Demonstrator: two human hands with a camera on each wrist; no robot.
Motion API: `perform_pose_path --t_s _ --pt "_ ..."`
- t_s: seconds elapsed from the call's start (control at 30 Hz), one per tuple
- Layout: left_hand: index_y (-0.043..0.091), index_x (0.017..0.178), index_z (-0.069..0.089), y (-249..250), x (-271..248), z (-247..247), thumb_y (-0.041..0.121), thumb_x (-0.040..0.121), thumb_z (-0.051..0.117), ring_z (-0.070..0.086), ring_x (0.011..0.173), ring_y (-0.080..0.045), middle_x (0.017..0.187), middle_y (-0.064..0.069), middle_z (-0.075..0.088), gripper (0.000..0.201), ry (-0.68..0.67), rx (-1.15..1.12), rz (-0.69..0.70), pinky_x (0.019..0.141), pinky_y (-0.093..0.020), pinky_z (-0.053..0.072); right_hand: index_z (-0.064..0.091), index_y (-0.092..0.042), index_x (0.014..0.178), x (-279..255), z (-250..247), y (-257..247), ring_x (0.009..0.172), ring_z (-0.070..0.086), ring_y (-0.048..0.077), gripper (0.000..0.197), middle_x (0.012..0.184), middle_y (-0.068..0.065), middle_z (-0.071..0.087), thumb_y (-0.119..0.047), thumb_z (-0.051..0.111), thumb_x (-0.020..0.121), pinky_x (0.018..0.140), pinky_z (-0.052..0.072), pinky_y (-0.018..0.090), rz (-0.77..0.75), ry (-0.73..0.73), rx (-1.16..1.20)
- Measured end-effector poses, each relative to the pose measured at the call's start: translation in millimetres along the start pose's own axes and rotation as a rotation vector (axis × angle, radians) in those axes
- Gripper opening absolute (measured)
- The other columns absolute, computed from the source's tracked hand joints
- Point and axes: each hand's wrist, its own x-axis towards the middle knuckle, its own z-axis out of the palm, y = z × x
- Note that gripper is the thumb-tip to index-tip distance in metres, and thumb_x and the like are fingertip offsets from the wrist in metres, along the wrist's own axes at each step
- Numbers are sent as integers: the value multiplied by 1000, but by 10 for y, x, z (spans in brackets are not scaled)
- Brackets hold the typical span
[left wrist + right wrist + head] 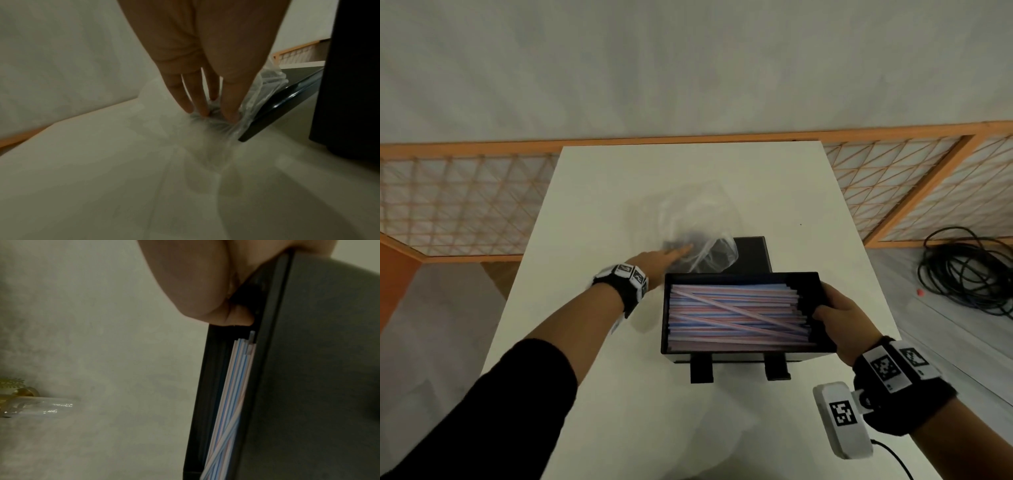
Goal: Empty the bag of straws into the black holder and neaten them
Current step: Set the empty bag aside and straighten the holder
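The black holder (663,318) stands near the front of the white table (602,205), full of pink, blue and white straws (736,315); most lie lengthwise, a few cross diagonally. My right hand (835,318) grips the holder's right wall, thumb hooked inside the rim. In the right wrist view the thumb (236,318) sits just above the straw ends (232,394) inside the holder (308,369). Behind the holder lies the crumpled clear bag (709,222), partly on a black lid (751,253). My left hand (671,255) reaches to it, and its straight fingertips (230,113) press the bag (265,87) beside the lid (277,107).
A wooden lattice fence (465,205) runs behind and beside the table. A coil of black cable (969,270) and a small red object (920,292) lie on the floor to the right. Two black feet (701,371) stick out under the holder's front.
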Motion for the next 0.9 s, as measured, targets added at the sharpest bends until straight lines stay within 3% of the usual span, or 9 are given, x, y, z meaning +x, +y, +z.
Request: perform_pose_path --t_s 0.07,0.17,0.23,0.3,0.37,0.43,0.53,0.73,0.9 --pt "50 144 -1 -34 13 90 22 99 41 52 119 -37 152 -9 28 67 31 -37 -41 97 -43 45 54 -17 121 -11 1 -12 88 60 18 53 101 8 63 16 30 86 70 48 29 -5 2 -1" --pt "24 143 33 -115 -69 130 27 100 36 55 111 -37 130 -20 50 43 15 163 -71 91 -43 47 53 -18 119 -13 6 -22 87 60 15 52 98 4 63 15 30 87 68 47 26 -10 -3 -7" --pt "7 102 63 -158 -156 147 11 86 59 58 89 -37 103 -20 58 17 220 323 -15 64 -42 50 53 -18 119 -16 8 -24 87 60 15 52 99 5 63 15 30 87 69 48 26 -16 -1 -18" --pt "2 69 63 -236 -223 181 2 66 70 58 86 -38 99 -22 62 7 372 442 38 55 -37 48 54 -20 118 -18 7 -24 87 59 14 51 98 3 63 14 31 87 68 47 25 -20 11 -33" --pt "3 80 66 -222 -240 177 3 60 71 58 103 -42 116 -24 60 20 523 397 146 65 -44 54 54 -21 118 -18 9 -21 88 59 15 50 98 2 63 13 32 87 69 47 25 -22 16 -60" --pt "9 113 58 -126 -180 101 16 71 70 48 124 -42 136 -21 50 44 586 368 273 87 -49 52 54 -21 116 -15 15 -25 88 58 16 49 98 2 62 12 33 87 68 46 24 -29 25 -73" --pt "30 145 24 82 -74 -67 53 91 41 19 143 -35 157 -10 20 61 453 302 395 111 -43 26 54 -21 118 -17 17 -25 88 58 13 49 101 5 62 12 33 87 68 46 24 -23 31 -82" --pt "38 148 14 106 81 -17 40 92 51 6 146 -31 160 -4 -1 67 50 86 140 111 -50 32 51 -19 127 3 1 -4 104 58 27 57 114 10 62 13 32 85 91 47 39 -16 33 -149" --pt "35 146 23 -154 177 136 47 85 60 -8 144 -39 157 -17 -14 72 49 3 27 117 -52 18 49 -22 124 -47 6 -18 93 58 12 58 106 3 61 15 27 87 72 46 22 -5 -17 -116"
